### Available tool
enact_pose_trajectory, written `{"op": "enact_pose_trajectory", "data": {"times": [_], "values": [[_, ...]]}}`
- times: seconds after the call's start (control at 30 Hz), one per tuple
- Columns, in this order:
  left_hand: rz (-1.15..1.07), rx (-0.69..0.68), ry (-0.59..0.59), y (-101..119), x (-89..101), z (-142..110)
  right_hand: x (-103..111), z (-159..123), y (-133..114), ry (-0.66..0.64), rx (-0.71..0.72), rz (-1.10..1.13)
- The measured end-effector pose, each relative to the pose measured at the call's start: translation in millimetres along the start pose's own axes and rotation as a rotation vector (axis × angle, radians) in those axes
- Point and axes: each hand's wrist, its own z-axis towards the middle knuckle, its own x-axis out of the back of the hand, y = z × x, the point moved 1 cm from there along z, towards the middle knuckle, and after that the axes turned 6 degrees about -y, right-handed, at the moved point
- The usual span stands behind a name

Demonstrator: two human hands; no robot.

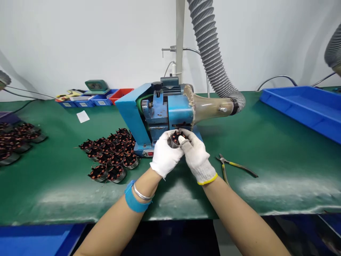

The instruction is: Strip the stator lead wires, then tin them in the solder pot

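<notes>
Both my hands wear white knit gloves and meet in front of a blue benchtop machine (157, 110). My left hand (165, 154) and my right hand (197, 156) are closed together round one small motor stator (176, 138), a metal ring with copper windings. They hold it just below the machine's front opening. A pile of several similar stators (112, 153) lies on the green mat to the left of my left hand.
A grey ribbed hose (213, 53) runs from above into a clear funnel on the machine's right side. Pliers with yellow handles (234, 165) lie to the right. More stators (16, 142) sit far left. Small parts bins (93, 99) stand at the back, a blue tray (306, 106) at right.
</notes>
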Motion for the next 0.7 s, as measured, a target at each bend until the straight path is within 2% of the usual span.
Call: {"op": "enact_pose_trajectory", "data": {"times": [0.23, 0.7], "values": [[0.054, -0.034, 0.046, 2.2, -2.0, 3.4, -6.2, 1.6, -2.3, 0.032, -0.049, 0.103], [0.094, -0.065, 0.047, 3.6, -2.4, 9.3, -8.7, 5.3, -1.4, 0.037, 0.001, 0.134]]}}
